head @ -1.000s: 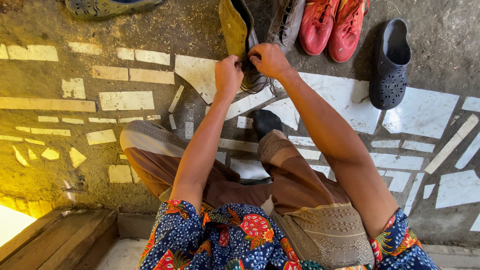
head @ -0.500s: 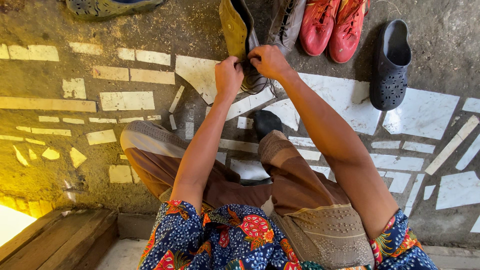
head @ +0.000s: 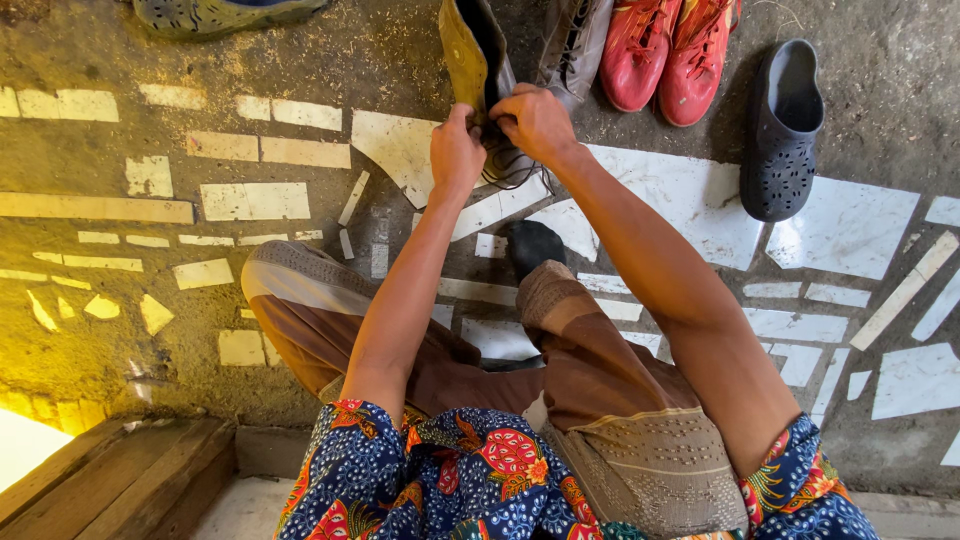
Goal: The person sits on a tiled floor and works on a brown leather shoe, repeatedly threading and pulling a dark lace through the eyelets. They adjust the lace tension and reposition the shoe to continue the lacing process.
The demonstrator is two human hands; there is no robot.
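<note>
Concrete floor [head: 150,120] patched with pale tile shards; at twelve o'clock both hands, left hand [head: 455,150] and right hand [head: 535,122], pinch a boot [head: 470,50], fingers closed on its opening, laces hidden, top cut off.

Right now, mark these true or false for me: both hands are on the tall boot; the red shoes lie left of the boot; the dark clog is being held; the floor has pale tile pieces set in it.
1. Both hands, left hand and right hand, are on the tall boot: true.
2. The red shoes lie left of the boot: false, they lie to its right.
3. The dark clog is being held: false, it lies alone on the floor.
4. The floor has pale tile pieces: true.
</note>
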